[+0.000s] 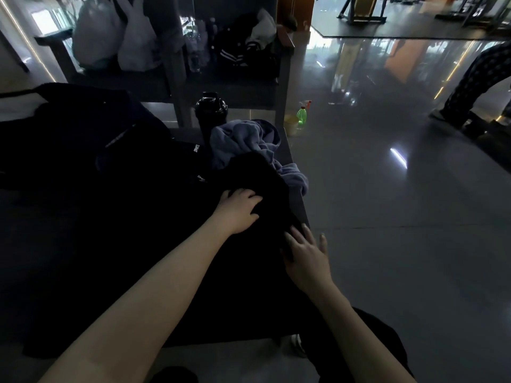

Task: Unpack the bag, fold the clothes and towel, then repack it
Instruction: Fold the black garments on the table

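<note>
The black garment lies spread on the worktop. The left hand bunches its cloth in curled fingers, and the right hand lies flat, fingers straight, on the cloth's right edge. Just beyond it a crumpled lilac-blue towel sits beside a black shaker bottle, and the dark bag lies far left, too dim to tell its contents.

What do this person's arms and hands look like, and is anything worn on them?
Both forearms are bare right to the frame's edge, with no sleeves showing. The left hand and right hand wear no gloves. I see no watch, bracelet or ring, though the light is dim.
</note>
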`<state>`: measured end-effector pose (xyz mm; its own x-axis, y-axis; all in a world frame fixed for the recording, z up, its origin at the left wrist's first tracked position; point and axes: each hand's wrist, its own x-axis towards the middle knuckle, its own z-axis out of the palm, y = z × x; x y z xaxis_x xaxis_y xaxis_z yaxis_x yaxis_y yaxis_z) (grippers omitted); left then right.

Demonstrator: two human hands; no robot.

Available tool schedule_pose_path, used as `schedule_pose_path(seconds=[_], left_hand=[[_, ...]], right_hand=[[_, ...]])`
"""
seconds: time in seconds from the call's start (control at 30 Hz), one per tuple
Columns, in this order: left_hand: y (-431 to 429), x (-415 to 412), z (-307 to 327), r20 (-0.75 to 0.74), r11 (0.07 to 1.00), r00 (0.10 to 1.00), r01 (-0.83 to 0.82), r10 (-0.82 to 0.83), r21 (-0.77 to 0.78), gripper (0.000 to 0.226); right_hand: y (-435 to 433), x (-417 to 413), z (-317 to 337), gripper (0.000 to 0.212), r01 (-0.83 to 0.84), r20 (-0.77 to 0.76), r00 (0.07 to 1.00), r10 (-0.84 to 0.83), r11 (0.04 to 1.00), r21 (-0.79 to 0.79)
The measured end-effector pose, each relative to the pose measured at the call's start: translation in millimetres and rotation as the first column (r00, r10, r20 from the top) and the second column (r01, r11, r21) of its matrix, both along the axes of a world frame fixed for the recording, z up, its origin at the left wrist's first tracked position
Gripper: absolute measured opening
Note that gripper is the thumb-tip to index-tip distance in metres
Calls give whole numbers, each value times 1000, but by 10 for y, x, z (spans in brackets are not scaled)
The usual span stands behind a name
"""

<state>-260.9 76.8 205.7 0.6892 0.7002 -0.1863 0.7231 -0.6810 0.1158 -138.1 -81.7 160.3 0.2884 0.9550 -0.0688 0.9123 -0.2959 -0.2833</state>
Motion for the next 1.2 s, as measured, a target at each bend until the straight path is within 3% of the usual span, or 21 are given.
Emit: schedule_pose_path(seconds=[0.07,0.2,0.3,0.4,0.5,0.63,0.8,0.97,1.1,1.2], left_hand=[[-9,-195,100,7,999,1000,-20,20,48,48],[32,-677,261,65,963,984,-176,166,203,43],[74,-1016,312,84,894,935,-353,344,277,55],[170,-1274,342,142,838,850,-525,508,147,63],[310,-1464,327,157,823,814,-568,559,13,62],[545,-1678,302,259,813,778,-581,572,-49,52],[859,-1986,266,208,762,735,-637,645,-114,50],[1038,-2260,138,154,741,726,-648,670,-176,57],[1074,-2482,179,51,731,732,-669,680,-136,34],[1090,-2703,239,89,706,715,-650,693,-280,15]], right_hand=[[15,-51,29,53,-13,7,1000,13,999,-47],[152,-210,250,56,-9,-81,997,15,997,74],[349,-410,453,55,-90,-170,978,118,982,163],[628,-604,634,55,-167,-223,952,209,967,192],[930,-779,777,56,-224,-227,937,266,955,194],[1312,-1027,853,59,-336,-131,924,360,926,173],[1777,-1386,754,56,-439,22,899,438,896,66],[1912,-1476,540,51,-375,-116,919,377,926,39],[1930,-1438,538,50,-369,-117,923,367,930,7],[1958,-1461,615,51,-370,-109,925,363,928,-52]])
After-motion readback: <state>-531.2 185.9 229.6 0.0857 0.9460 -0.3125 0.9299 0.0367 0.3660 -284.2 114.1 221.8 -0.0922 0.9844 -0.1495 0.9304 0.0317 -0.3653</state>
